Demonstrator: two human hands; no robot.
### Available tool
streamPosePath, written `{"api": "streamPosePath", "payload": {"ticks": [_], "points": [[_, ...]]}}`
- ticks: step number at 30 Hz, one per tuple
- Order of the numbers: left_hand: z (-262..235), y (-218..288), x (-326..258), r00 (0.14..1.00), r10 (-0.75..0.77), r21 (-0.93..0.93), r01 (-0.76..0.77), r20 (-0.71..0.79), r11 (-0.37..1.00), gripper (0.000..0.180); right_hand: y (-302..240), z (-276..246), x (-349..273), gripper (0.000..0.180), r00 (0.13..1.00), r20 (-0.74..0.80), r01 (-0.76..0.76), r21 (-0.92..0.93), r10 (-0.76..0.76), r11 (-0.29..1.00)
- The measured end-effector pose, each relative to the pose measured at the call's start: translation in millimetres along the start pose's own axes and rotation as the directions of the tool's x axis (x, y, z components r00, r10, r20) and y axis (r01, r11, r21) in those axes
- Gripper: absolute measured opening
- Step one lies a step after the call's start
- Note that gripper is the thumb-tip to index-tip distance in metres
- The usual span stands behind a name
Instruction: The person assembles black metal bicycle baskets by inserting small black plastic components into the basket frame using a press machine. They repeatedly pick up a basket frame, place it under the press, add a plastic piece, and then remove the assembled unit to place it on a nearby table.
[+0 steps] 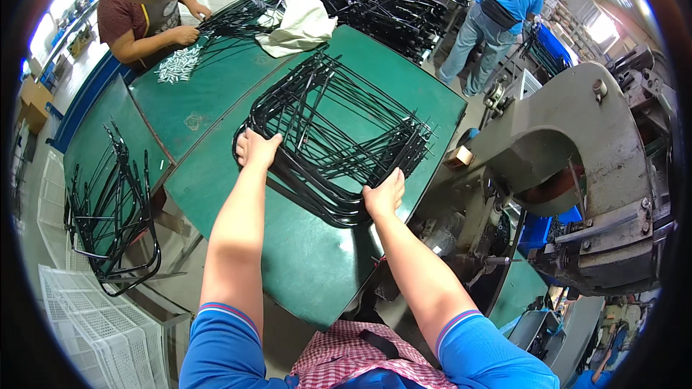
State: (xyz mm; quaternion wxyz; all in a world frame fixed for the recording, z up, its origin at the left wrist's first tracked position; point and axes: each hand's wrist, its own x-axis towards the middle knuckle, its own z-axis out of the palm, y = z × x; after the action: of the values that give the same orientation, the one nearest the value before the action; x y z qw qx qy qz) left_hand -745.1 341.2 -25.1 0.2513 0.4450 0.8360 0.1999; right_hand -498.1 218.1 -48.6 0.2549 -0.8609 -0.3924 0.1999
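Observation:
A thick stack of bent black metal frames (pixel 310 186), each with rounded corners and thin rods, lies on the green tabletop (pixel 303 266). My left hand (pixel 257 148) grips the stack's near left corner, thumb on top and fingers around the outer side. At the near right corner my right hand (pixel 385 193) is closed against the bars, with its fingers partly hidden along the outer edge. Both arms reach forward, and the stack sits between my hands.
Across the table a co-worker (pixel 148 25) handles thin black rods beside small silver pieces (pixel 178 64) and a white sack (pixel 299 23). More frames (pixel 115 209) lie left. A large grey press (pixel 577 122) stands right; another person (pixel 501 11) stands beyond. White crates (pixel 108 324) sit lower left.

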Motion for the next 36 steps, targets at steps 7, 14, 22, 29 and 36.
{"api": "streamPosePath", "payload": {"ticks": [7, 14, 22, 29, 36], "points": [[8, 22, 7, 0.977, -0.039, -0.147, 0.008, -0.209, 0.989, 0.084, -15, -4, 1, 0.089, 0.994, -0.027, -0.096, 0.213, 0.104, 0.972], [-59, 18, -87, 0.851, 0.425, -0.948, -0.238, -0.309, -0.212, 0.06, 36, -45, -22, 0.081, 0.995, -0.02, 0.062, 0.887, -0.095, 0.457], [-156, 27, -165, 0.48, 0.876, -0.769, 0.579, 0.051, -0.273, 0.082, 90, -125, -122, 0.087, 0.969, -0.068, 0.178, 0.862, -0.239, 0.475], [-152, 19, -290, 0.226, 0.832, -0.769, 0.554, 0.507, 0.318, 0.105, 227, -101, -185, 0.076, 0.897, 0.11, 0.402, 0.198, -0.428, 0.894], [-143, -8, -367, 0.135, 0.792, -0.703, 0.564, 0.596, 0.433, 0.098, 294, -217, -109, 0.031, 0.879, -0.34, 0.397, 0.134, -0.334, 0.908]]}}
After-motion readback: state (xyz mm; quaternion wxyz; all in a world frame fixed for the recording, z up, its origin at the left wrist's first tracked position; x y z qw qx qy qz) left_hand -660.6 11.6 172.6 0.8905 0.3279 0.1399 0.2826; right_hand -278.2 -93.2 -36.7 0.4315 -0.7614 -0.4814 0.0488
